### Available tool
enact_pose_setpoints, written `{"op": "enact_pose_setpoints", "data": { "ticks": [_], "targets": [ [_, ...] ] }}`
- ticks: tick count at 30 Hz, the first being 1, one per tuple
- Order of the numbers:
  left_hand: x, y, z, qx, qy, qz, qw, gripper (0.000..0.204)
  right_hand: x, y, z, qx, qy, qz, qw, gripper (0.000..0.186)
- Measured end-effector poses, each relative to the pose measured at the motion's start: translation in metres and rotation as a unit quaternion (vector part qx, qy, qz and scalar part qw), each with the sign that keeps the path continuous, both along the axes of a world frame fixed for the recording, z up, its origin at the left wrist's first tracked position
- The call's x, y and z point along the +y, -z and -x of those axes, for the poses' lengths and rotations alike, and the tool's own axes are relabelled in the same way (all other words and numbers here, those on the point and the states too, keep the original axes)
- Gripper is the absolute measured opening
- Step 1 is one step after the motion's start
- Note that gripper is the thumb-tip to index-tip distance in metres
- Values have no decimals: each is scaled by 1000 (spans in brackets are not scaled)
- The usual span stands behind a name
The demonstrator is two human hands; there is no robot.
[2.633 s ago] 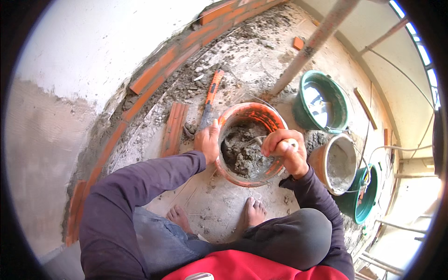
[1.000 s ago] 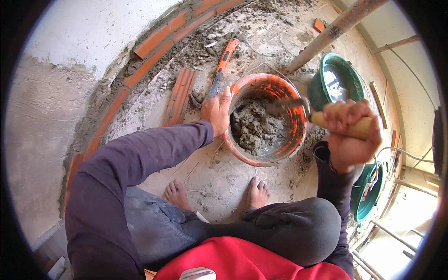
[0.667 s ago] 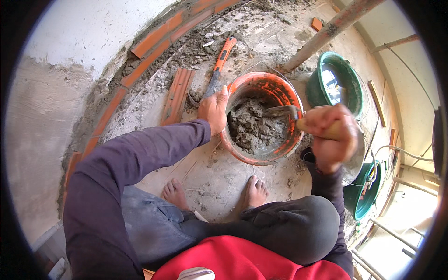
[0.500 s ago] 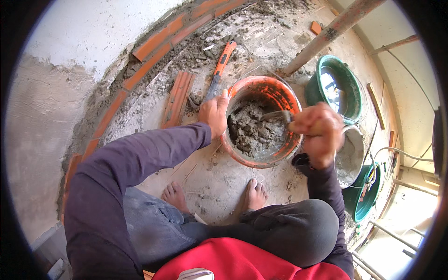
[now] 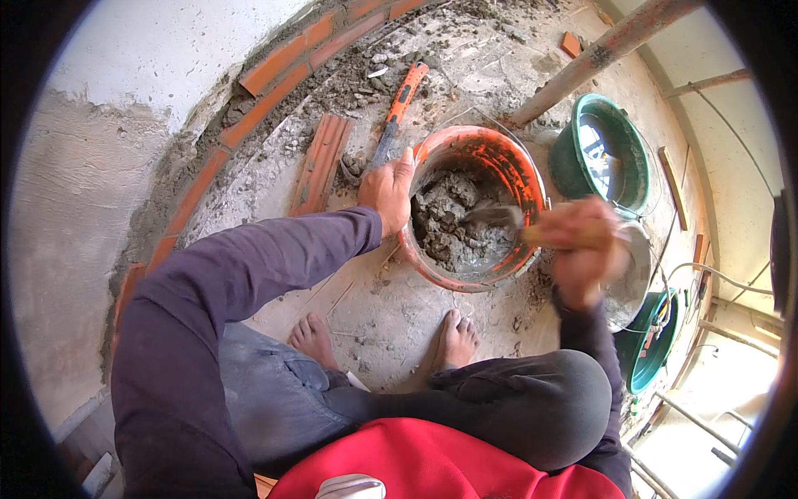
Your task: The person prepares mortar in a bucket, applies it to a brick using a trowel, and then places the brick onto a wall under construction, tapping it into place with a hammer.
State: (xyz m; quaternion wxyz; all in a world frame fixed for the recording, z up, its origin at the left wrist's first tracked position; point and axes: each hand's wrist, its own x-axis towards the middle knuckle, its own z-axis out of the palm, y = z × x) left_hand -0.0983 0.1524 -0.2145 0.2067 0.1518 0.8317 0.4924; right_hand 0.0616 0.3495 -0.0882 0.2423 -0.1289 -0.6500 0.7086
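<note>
Trowel (image 5: 497, 217) low at the grey mortar (image 5: 449, 229) inside an orange bucket (image 5: 517, 175).
Held higher a second ago, it now seems to work the mortar; right hand (image 5: 587, 245) grips its handle (image 5: 539, 234), left hand (image 5: 387, 196) clasps the bucket's left rim.

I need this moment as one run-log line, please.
left hand: against orange bucket | right hand: gripping trowel | trowel blade: at grey mix inside bucket

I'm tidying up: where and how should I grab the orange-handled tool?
Probably best by its orange handle, from above on the far side: it lies clear of the bucket and points outward, while the left hand crowds the metal part.
</note>
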Motion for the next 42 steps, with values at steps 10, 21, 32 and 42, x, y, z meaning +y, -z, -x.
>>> {"op": "enact_pose_setpoints", "data": {
  "ticks": [10,21,32,42],
  "targets": [
    [-8,-4,3,7,46,29,998,63,-34,-73,19,-206,-165,-252,931,28],
    [-59,5,5,18,7,-52,998,29,-50,-35,44,-375,-343,-828,237,16],
    [-158,56,0,184,-93,26,978,42,-27,-108,45,-466,-307,-613,559,29],
    [-146,70,17,138,-65,303,941,91,-34,-100,56,-609,-289,-639,369,35]
  ]
}}
